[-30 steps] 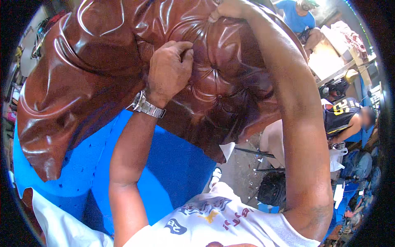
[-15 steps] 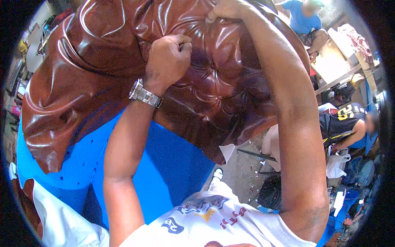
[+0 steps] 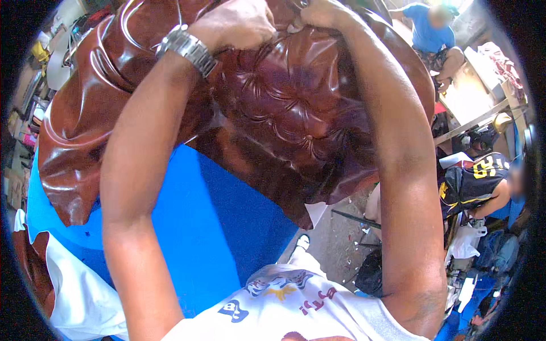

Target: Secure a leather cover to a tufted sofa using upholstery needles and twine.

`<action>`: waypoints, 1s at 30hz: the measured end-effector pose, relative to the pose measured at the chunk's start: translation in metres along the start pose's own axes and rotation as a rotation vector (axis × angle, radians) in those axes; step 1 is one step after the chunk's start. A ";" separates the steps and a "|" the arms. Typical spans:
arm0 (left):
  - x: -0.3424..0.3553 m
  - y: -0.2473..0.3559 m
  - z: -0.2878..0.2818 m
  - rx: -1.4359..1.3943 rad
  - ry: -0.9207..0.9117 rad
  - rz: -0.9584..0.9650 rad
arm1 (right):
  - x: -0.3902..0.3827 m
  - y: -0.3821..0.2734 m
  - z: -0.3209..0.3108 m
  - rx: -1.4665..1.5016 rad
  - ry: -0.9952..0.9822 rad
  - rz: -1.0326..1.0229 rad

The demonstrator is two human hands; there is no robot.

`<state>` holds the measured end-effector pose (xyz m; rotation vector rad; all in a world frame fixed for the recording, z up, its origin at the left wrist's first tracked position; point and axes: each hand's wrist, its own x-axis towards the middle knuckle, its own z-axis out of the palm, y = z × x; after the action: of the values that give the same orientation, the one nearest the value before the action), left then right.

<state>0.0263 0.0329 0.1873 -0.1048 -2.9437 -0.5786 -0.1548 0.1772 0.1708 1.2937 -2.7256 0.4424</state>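
Blue padding [image 3: 205,244] lies nearest; past it spreads the glossy brown cover [image 3: 333,71], its dimples slanting away up-left; beyond these, just beside each other, the left hand [image 3: 242,24], curled and nearer the dimples, and right hand [image 3: 321,14], bent over; whether either pinches cover, I cannot tell

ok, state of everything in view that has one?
Brown glossy sheet: puckered into tufts mid-sheet, loosely wrinkled at left
Left hand: fingers curled at the sheet, grip unclear
Right hand: bent over the sheet, grip unclear
Wristwatch: worn on left wrist
Blue surface: partly covered
White plastic bag: crumpled
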 end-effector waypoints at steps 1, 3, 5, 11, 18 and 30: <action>0.002 0.014 -0.007 0.018 -0.044 -0.043 | 0.005 0.014 0.004 -0.002 0.003 0.002; 0.004 0.030 -0.007 -0.009 -0.069 -0.087 | 0.020 0.037 0.011 0.017 0.029 0.016; 0.001 0.017 -0.012 -0.009 -0.049 -0.125 | -0.010 -0.013 -0.002 -0.011 0.027 -0.009; 0.043 -0.028 0.033 0.207 0.041 0.013 | -0.025 -0.025 -0.014 -0.072 0.009 0.042; 0.067 0.001 0.060 -0.018 0.143 -0.229 | -0.023 -0.005 0.008 -0.046 0.143 0.095; -0.126 -0.148 0.042 -0.394 0.554 -0.263 | -0.010 -0.022 0.001 -0.093 0.030 0.089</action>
<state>0.1317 -0.0924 0.0747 0.3506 -2.2906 -1.0267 -0.1312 0.1712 0.1723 1.1382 -2.7514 0.3356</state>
